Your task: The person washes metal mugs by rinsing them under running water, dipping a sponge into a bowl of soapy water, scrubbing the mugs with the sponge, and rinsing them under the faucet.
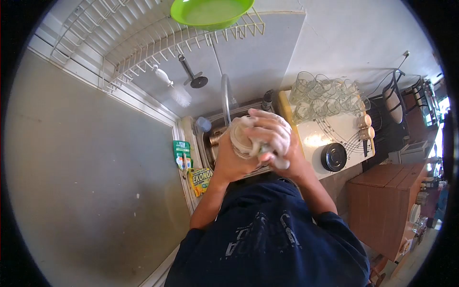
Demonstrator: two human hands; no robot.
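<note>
Above the sink (pixel 204 155), my left hand (pixel 233 160) is closed around a clear glass (pixel 240 139), which is tilted with its round end facing up. My right hand (pixel 273 134) is covered in white foam and lies curled over the glass's side. A pale, foamy sponge or cloth (pixel 282 163) pokes out below the right fingers; its exact kind is hidden by the hand and suds. Behind my hands rises the curved metal faucet (pixel 225 95). Part of a copper-coloured item (pixel 215 138) shows in the sink.
Several clear glasses (pixel 330 98) stand on the counter at right, with a black round lid or plate (pixel 333 157) and cups (pixel 366 132). Left of the sink lie a green packet (pixel 181 152) and a yellow packet (pixel 200 181). Overhead, a wire rack (pixel 158 50) holds a green bowl (pixel 210 13).
</note>
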